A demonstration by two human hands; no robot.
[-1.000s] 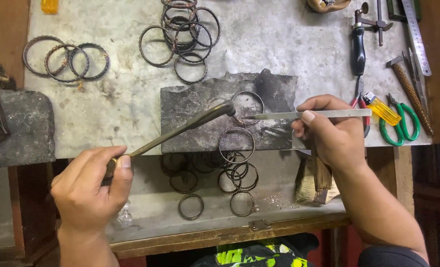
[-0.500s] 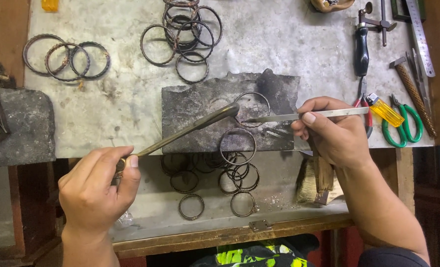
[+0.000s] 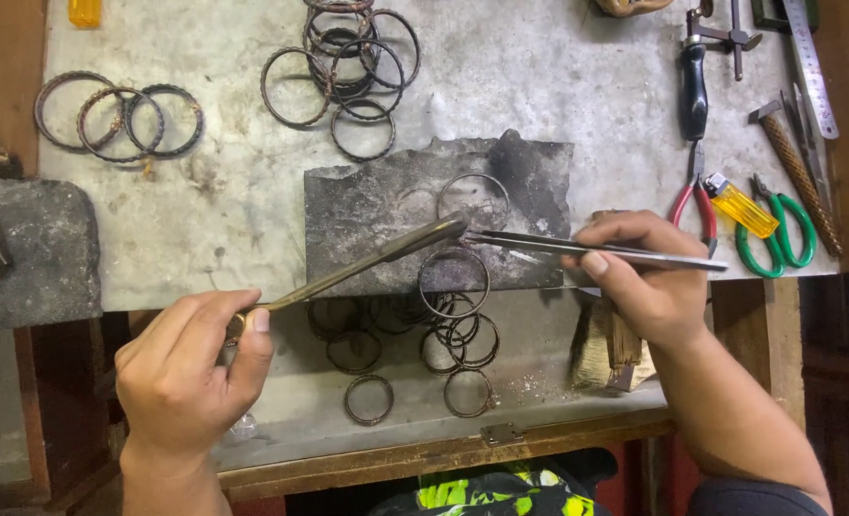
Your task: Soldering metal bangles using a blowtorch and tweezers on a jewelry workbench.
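My left hand [image 3: 193, 368] grips the handle end of a long brass torch pipe [image 3: 367, 260] whose tip sits over a charred grey soldering block [image 3: 367, 205]. My right hand [image 3: 639, 277] pinches long steel tweezers [image 3: 577, 248] that point left, their tips meeting the pipe's tip near a thin wire ring [image 3: 472, 199] lying on the block. Another ring [image 3: 454, 282] lies at the block's lower edge.
Several dark metal rings lie below the block [image 3: 444, 334], at the top centre [image 3: 348, 67] and top left [image 3: 119, 119]. On the right are red pliers [image 3: 697, 205], a yellow lighter [image 3: 740, 205], green pliers [image 3: 778, 229], a hammer [image 3: 792, 162] and a steel ruler [image 3: 811, 62]. A brush [image 3: 606, 349] rests under my right hand.
My right hand has drawn the tweezers slightly lower on the block. The left hand keeps the pipe tip at about the same spot.
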